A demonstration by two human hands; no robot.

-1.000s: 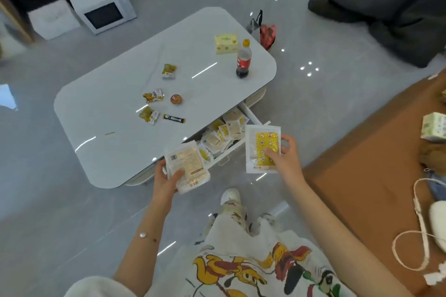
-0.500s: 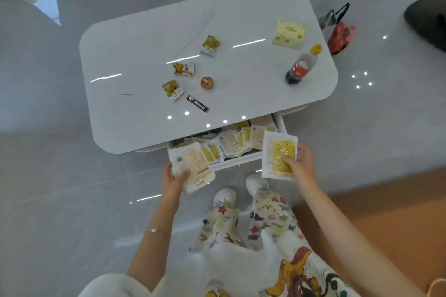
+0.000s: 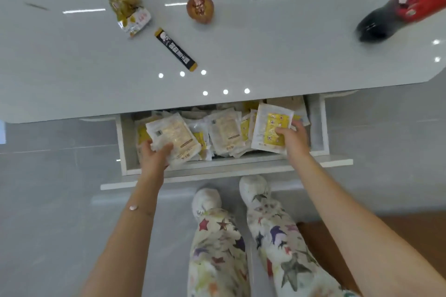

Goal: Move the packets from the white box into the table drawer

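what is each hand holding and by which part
Left hand grips a pale packet by its left edge; right hand pinches a yellow packet by its right edge.

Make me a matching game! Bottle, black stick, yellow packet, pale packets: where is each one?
1 bottle
2 black stick
3 yellow packet
4 pale packets

A in the left hand
B lying on the table near the drawer
C in the right hand
D standing at the table's right end

Pairs: 1-D, 2-B, 3-C, 4-A
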